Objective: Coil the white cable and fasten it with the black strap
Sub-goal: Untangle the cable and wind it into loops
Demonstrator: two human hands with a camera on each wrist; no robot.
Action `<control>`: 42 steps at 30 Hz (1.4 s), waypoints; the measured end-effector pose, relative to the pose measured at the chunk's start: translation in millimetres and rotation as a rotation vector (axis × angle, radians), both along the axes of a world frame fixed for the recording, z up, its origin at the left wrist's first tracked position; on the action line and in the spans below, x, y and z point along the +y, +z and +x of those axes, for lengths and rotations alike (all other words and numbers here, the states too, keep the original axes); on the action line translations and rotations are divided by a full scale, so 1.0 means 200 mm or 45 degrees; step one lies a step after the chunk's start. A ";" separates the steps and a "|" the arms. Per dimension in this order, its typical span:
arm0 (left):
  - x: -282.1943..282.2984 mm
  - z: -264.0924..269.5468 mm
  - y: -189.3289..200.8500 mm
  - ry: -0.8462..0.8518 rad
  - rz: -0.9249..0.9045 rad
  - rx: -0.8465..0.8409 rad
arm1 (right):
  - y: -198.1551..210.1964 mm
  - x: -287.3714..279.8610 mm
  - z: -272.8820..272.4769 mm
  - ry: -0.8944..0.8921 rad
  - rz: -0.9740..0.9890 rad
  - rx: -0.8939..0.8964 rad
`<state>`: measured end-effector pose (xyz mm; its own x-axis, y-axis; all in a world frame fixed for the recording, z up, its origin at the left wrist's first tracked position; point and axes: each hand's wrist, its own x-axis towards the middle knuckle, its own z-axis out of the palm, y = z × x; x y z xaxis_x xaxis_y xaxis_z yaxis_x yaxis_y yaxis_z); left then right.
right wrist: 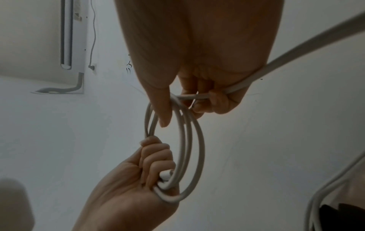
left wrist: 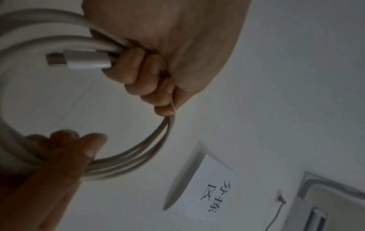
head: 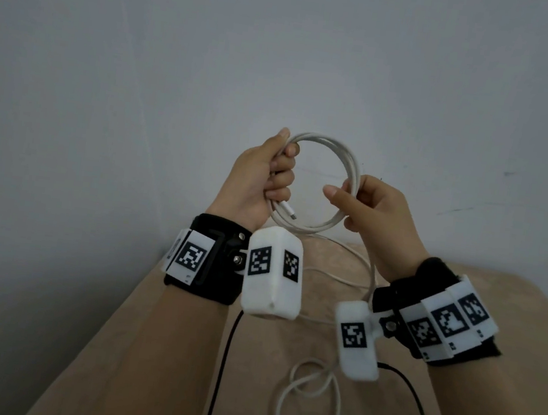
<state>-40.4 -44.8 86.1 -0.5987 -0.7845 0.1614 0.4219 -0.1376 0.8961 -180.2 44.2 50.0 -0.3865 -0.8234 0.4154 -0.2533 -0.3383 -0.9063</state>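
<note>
Head view: your left hand (head: 259, 178) is fisted around the left side of the white cable (head: 342, 146), fingers (head: 282, 170) curled tight over several turns. The cable is smooth, round in section, matte off-white, wound into a near-circular coil held up in front of a plain grey wall (head: 284, 53). A connector (head: 287, 210) with a short metal tip pokes out below the fist. Your right hand (head: 375, 213) pinches the coil's right side, thumb across the strands and the other fingers curled behind. The uncoiled tail drops from the right hand and lies in loose loops on the tan, soft-looking surface (head: 162, 348). Black bands with white tagged blocks sit on both wrists; thin black leads (head: 225, 356) trail from them.

Left wrist view: the left hand (left wrist: 168, 54) grips the bundled strands; the connector (left wrist: 82, 60) is a rounded white plastic shell with a metal end. The right hand (left wrist: 65, 156) holds the far side of the coil (left wrist: 138, 156). A white paper sheet (left wrist: 207, 179) with handwritten characters is on the wall.

Right wrist view: the right hand (right wrist: 193, 62) holds the coil (right wrist: 197, 148) edge-on, about three turns; one strand crosses under its curled fingers (right wrist: 217, 103) and runs off right. The left hand (right wrist: 142, 179) clasps the lower turns. I cannot see the black strap for certain in any view.
</note>
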 end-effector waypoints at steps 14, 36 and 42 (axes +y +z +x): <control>-0.03 0.04 -0.02 -0.200 0.061 0.025 | 0.02 0.02 -0.07 0.047 -0.087 -0.259; -0.03 0.06 -0.04 -0.218 -0.025 -0.179 | 0.01 0.02 -0.08 0.110 -0.127 -0.210; -0.02 0.08 -0.06 -0.292 -0.114 -0.464 | 0.01 0.02 -0.07 0.018 -0.038 0.143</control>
